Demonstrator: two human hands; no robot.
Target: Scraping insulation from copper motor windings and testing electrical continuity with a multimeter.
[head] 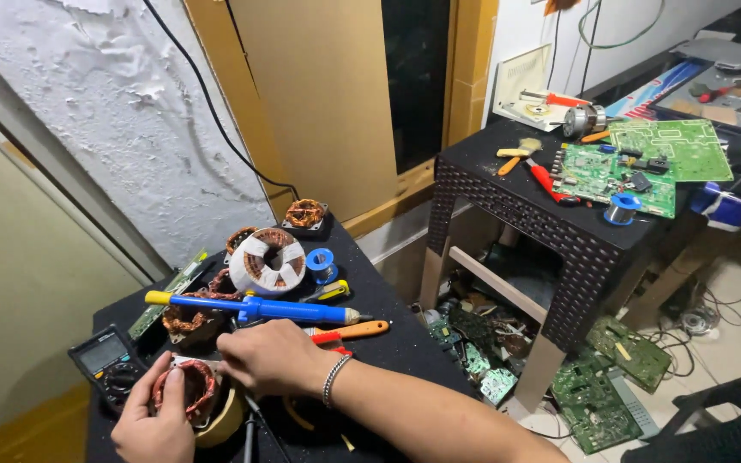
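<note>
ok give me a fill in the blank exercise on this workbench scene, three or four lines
1. The left hand holds a copper-wound ____ near the black table's front edge.
2. The long tool lying above the right hand has a ____ body with a yellow end.
3. The right wrist wears a silver ____.
4. The circuit boards on the far black table are ____ in colour.

Missing words: coil; blue; bracelet; green

Two bare hands, bare forearm, silver chain bracelet (334, 378) on right wrist
</note>
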